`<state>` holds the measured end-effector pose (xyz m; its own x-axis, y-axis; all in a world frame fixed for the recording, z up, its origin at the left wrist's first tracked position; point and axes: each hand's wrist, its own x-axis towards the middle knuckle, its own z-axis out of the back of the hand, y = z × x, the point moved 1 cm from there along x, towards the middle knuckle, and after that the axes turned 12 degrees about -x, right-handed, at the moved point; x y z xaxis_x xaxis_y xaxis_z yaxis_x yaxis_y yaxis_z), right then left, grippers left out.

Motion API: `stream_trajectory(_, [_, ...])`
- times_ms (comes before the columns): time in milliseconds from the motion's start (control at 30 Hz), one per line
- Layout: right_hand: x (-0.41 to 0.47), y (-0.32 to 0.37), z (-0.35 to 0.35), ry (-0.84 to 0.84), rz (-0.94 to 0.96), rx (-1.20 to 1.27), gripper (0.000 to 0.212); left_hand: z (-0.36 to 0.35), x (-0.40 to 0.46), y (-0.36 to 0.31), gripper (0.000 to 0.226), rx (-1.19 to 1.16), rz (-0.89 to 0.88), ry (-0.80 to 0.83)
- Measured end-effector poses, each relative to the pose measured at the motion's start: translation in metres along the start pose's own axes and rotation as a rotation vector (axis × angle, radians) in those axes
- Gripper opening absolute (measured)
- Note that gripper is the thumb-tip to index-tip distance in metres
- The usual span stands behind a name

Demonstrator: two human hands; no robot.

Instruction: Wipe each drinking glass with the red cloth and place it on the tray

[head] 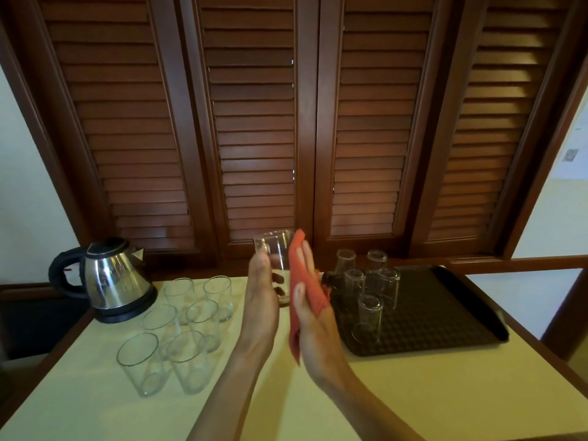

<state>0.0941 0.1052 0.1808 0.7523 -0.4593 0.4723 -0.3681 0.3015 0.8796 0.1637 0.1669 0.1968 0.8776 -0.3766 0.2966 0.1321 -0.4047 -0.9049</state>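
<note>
My left hand (261, 300) grips a clear drinking glass (276, 253), held up above the table. My right hand (310, 300) presses the red cloth (302, 281) flat against the glass's right side, thumb hooked over the cloth. Several upright glasses (178, 332) stand on the table to the left. Several more glasses (369, 288) stand upside down on the dark brown tray (445, 313) at the right.
A steel electric kettle (111, 278) with a black handle stands at the table's back left. Brown louvered shutters (254, 122) rise behind the pale yellow table (318, 402). The tray's right half holds no glasses.
</note>
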Motion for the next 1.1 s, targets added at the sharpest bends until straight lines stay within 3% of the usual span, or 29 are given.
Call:
stream_trajectory(67, [-0.008,-0.003,-0.002,-0.004,-0.01,0.021,0.066,0.0,0.003,-0.005,0.051,-0.008,0.009,0.014])
stream_trajectory(267, [0.006,0.002,0.003,0.015,-0.017,-0.011,0.064,0.002,-0.005,0.01,0.051,-0.061,-0.014,-0.007])
stream_trajectory(433, [-0.005,-0.005,0.004,0.021,0.008,-0.033,0.044,0.002,-0.008,0.006,0.049,-0.198,0.047,0.017])
stream_trajectory(600, [-0.006,0.01,0.001,0.028,0.117,-0.102,0.06,0.003,-0.002,0.005,0.057,-0.131,0.101,0.046])
stream_trajectory(767, [-0.002,0.002,0.002,-0.035,0.054,-0.103,0.066,0.007,0.002,0.003,0.037,-0.103,0.019,0.038])
stream_trajectory(867, [0.019,0.008,0.008,-0.074,0.05,-0.114,0.058,0.0,-0.005,0.008,0.044,-0.061,0.091,0.099])
stream_trajectory(1000, [-0.006,-0.006,0.001,0.03,0.155,-0.1,0.052,0.0,0.004,-0.002,0.056,-0.109,0.092,0.098])
stream_trajectory(1100, [0.008,-0.005,0.008,-0.042,0.057,-0.089,0.041,-0.001,-0.002,0.003,0.043,-0.062,0.111,0.106])
